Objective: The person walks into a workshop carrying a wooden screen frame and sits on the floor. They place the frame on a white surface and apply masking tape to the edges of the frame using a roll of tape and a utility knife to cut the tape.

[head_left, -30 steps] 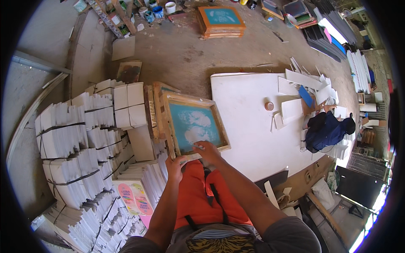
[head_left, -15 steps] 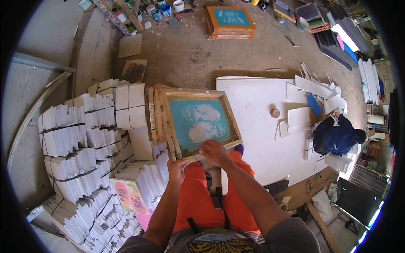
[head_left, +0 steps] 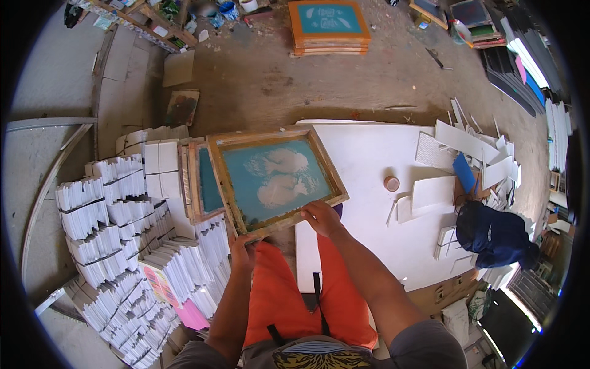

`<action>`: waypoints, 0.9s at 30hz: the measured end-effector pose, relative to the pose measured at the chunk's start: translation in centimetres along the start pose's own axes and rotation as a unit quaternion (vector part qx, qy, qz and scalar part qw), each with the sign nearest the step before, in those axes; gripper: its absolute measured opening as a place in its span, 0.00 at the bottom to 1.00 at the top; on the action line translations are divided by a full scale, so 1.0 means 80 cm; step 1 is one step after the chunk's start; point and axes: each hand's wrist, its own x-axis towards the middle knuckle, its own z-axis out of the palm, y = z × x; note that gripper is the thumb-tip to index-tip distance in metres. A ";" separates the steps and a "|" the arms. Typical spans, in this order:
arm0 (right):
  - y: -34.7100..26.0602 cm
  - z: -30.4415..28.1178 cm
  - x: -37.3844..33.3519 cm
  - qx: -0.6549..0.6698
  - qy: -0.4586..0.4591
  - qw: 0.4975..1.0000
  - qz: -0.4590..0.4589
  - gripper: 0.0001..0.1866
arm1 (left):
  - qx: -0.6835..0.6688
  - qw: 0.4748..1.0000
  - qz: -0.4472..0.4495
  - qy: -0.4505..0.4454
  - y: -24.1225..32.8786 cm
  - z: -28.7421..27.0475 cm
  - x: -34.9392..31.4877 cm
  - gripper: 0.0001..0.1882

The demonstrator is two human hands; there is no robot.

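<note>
Here the left hand and right hand each clamp the near rail of a wooden frame with teal mesh bearing two pale blotches. It tilts out ahead of both hands, over a second frame on paper stacks, beside the white counter.

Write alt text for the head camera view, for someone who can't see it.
Seen from above, a person's left hand and right hand grip the near edge of a wooden screen-printing frame with teal mesh, over a white table. Bundled white sheets lie stacked to the left.
</note>
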 end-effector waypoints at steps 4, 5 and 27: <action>0.059 -0.066 0.023 -0.041 -0.031 0.998 0.037 0.14 | -0.029 0.999 0.024 0.005 -0.041 0.053 0.009 0.22; 0.067 -0.082 0.026 -0.043 -0.024 0.997 0.065 0.15 | -0.034 0.999 0.029 0.019 -0.042 0.070 0.005 0.22; 0.069 -0.127 0.099 -0.111 -0.026 0.991 -0.072 0.23 | -0.098 0.988 0.067 -0.097 -0.053 0.059 0.053 0.28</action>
